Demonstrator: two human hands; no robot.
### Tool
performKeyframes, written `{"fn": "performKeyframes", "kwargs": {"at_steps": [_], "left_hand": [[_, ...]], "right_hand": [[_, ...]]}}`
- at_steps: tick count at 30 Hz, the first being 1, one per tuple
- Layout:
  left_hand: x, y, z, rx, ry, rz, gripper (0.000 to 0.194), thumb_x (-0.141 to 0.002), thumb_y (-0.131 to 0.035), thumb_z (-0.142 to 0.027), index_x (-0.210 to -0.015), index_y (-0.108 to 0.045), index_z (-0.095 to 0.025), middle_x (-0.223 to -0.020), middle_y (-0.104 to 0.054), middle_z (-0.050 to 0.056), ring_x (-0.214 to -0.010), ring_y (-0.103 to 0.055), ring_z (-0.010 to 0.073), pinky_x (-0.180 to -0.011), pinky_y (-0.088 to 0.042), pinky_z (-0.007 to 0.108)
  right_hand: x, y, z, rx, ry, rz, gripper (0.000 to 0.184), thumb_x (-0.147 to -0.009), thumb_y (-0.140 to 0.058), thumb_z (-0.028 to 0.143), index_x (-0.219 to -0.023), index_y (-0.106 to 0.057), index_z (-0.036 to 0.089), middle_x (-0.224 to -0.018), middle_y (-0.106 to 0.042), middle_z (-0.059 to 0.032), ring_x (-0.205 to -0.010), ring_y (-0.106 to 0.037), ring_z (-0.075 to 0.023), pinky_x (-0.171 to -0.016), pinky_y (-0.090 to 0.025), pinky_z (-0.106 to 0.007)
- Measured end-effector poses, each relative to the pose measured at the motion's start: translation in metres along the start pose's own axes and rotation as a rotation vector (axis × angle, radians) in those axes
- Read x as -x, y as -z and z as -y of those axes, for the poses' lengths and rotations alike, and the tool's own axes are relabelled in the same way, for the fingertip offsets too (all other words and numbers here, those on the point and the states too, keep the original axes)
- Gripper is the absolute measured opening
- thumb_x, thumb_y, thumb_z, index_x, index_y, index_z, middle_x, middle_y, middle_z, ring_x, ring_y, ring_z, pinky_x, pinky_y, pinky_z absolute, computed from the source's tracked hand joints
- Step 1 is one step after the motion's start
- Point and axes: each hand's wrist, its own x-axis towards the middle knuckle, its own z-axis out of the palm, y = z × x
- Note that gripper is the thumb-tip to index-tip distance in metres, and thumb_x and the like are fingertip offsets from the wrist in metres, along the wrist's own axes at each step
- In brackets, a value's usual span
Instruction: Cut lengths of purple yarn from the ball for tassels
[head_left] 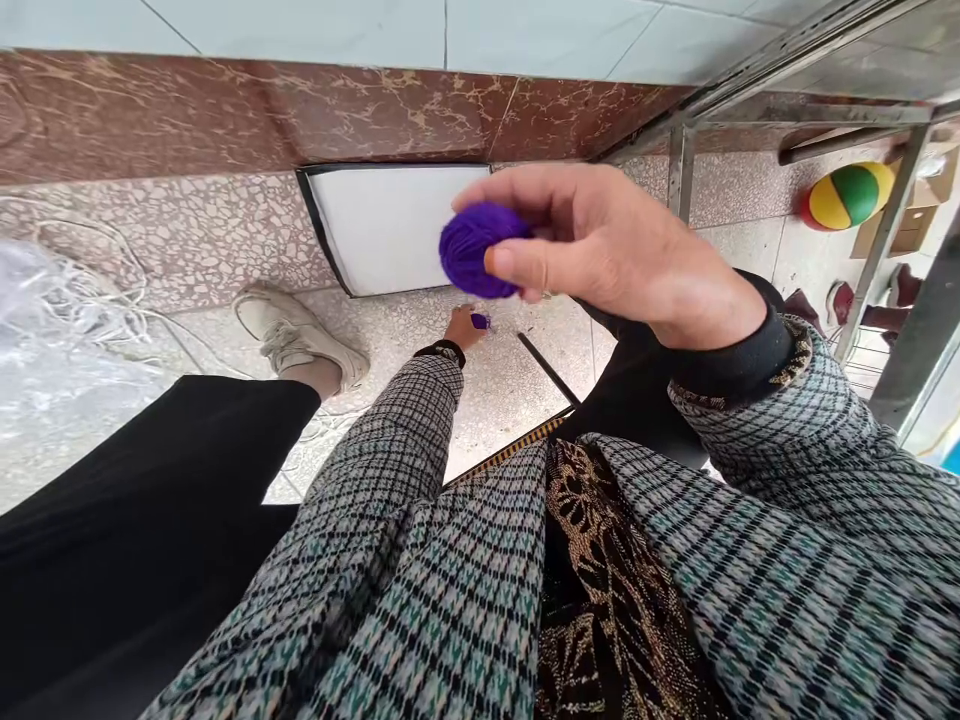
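The right hand [611,240] pinches a purple yarn ball [471,255] aloft, in view before a white panel [386,230], and a slackened hold could drop and unravel it, while the left hand [463,328] is low at smaller purple yarn [480,321], its grip too small to tell.

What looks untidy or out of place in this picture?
The cord at the picture's left: it lies in loose tangles on the floor beside the plastic, unlike the neatly wound yarn in the right hand. Nothing looks spilled.
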Motion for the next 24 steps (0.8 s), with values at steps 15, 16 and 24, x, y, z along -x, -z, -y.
{"fn": "performKeyframes", "kwargs": {"at_steps": [15, 16, 24], "left_hand": [[0.12, 0.242, -0.118, 0.252, -0.563, -0.038, 0.065, -0.077, -0.104, -0.038, -0.131, -0.073, -0.022, -0.126, -0.08, 0.009, -0.116, -0.082, 0.0293, -0.113, -0.07, 0.05], [0.134, 0.249, -0.125, 0.287, -0.6, -0.032, 0.065, -0.078, -0.105, -0.046, -0.131, -0.075, -0.023, -0.125, -0.08, 0.009, -0.113, -0.083, 0.0289, -0.112, -0.07, 0.051], [0.162, 0.285, -0.151, 0.293, -0.732, -0.297, 0.07, -0.086, -0.099, -0.077, -0.129, -0.078, -0.025, -0.118, -0.082, 0.009, -0.126, -0.084, 0.0379, -0.111, -0.073, 0.059]], "right_hand": [[-0.065, 0.028, -0.033, -0.35, 0.079, 0.093, 0.036, -0.107, -0.097, 0.042, -0.089, -0.074, 0.019, -0.078, -0.073, 0.0003, -0.063, -0.057, -0.009, -0.061, -0.06, -0.016], [-0.069, 0.029, -0.03, -0.34, 0.118, 0.115, 0.035, -0.109, -0.093, 0.044, -0.091, -0.075, 0.019, -0.082, -0.075, 0.0002, -0.064, -0.057, -0.008, -0.061, -0.057, -0.015], [-0.097, 0.024, -0.012, -0.391, 0.227, 0.157, 0.047, -0.098, -0.1, 0.055, -0.095, -0.071, 0.019, -0.102, -0.084, -0.0082, -0.064, -0.054, -0.0098, -0.055, -0.056, -0.018]]}}
